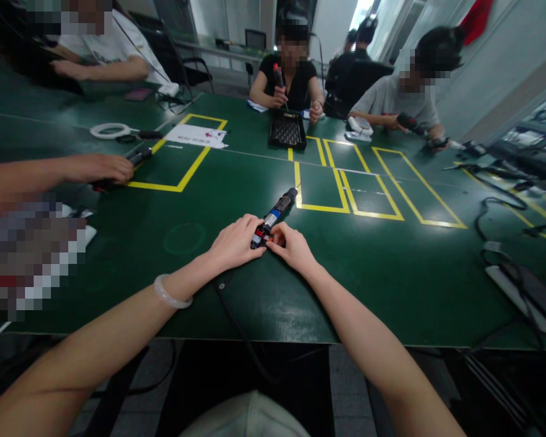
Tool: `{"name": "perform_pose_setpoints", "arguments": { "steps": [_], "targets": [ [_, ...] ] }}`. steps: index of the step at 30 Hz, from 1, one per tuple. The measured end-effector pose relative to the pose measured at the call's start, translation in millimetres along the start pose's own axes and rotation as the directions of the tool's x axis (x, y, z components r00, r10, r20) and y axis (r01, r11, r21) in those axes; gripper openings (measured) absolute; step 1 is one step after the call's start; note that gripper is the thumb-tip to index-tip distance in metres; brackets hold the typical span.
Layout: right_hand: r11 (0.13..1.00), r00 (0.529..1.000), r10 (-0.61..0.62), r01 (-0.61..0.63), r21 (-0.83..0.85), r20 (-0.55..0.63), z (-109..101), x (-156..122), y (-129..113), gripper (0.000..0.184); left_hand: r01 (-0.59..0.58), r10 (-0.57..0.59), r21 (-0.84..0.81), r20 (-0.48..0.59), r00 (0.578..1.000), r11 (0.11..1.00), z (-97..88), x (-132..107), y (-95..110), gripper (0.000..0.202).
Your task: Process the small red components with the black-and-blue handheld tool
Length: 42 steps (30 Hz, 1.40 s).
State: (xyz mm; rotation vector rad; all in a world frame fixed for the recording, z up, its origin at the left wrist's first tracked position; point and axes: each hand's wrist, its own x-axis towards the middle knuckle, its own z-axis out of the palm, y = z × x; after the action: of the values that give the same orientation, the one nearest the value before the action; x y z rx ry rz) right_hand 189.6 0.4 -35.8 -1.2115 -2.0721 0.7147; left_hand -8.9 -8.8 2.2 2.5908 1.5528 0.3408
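Before me on the green table point(291, 303) lies an electric screwdriver point(277, 209), its housing open so that blue, silver and red inner parts show. The thin bit points away from me, to the upper right. My left hand point(236, 241) closes around the left side of its rear end, thumb at the near edge. Thumb and fingers of my right hand point(293, 247) pinch at the right side of that same end, beside a small orange-red part. Whether a loose piece sits between the right fingertips is too small to tell.
Yellow tape rectangles point(323, 209) mark the table ahead. A black tray point(287, 130) stands before a co-worker holding a red screwdriver point(277, 76). Another person's hand point(102, 169) rests on a dark tool at left. Cables and a power strip point(523, 297) lie right; a black cord point(236, 325) hangs over the near edge.
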Motion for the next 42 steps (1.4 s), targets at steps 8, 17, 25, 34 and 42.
{"name": "perform_pose_setpoints", "arguments": {
  "steps": [8,17,25,34,42],
  "targets": [
    [0.995,0.995,-0.095,0.095,-0.009,0.013,-4,-3,-4,0.004,0.007,-0.007,0.014,-0.009,1.0,1.0,1.1,-2,3,0.058],
    [0.992,0.995,-0.095,0.096,0.085,-0.014,-7,-6,-4,0.024,0.071,-0.071,0.101,0.002,0.997,0.992,1.7,2,9,0.057],
    [0.992,0.998,-0.061,0.064,0.109,-0.027,-11,-7,3,0.022,0.172,-0.174,0.231,-0.015,0.985,0.958,-8.5,7,-32,0.061],
    [0.993,0.999,-0.042,0.045,0.112,-0.028,-12,-7,5,0.022,0.464,-0.47,0.213,-0.025,0.882,0.86,-35.2,4,-159,0.065],
    [0.994,0.999,-0.036,0.039,0.103,-0.025,-12,-6,4,0.019,0.566,-0.567,0.344,-0.107,0.816,0.749,-50.5,-19,-228,0.057]
  ]
}}
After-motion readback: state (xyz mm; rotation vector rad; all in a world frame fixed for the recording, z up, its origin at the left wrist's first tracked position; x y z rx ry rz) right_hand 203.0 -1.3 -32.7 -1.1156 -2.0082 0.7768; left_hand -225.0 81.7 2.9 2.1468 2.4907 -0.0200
